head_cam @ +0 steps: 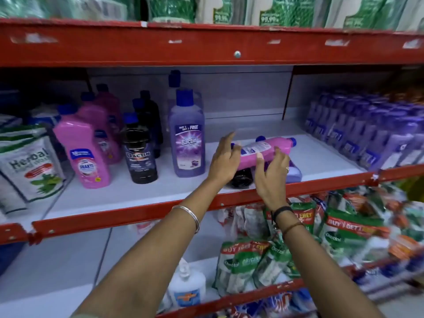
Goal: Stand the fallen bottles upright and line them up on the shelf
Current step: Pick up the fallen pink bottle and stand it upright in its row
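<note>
Several bottles (pixel 187 138) already stand in rows on the shelf (pixel 128 193). Both hands, left hand (pixel 223 160) and right hand (pixel 271 175), fingers spread, reach round a pink bottle (pixel 268 150) lying atop two more fallen ones, not yet gripped

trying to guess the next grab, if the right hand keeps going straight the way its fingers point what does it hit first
Most likely the fallen pink bottle: the right hand already has its fingertips at that bottle's near side, though actual contact is unclear.

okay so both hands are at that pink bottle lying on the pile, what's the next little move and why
Probably close both hands on the pink bottle and lift it. It lies sideways atop the fallen black bottle and purple bottle, so it comes off first.
</note>
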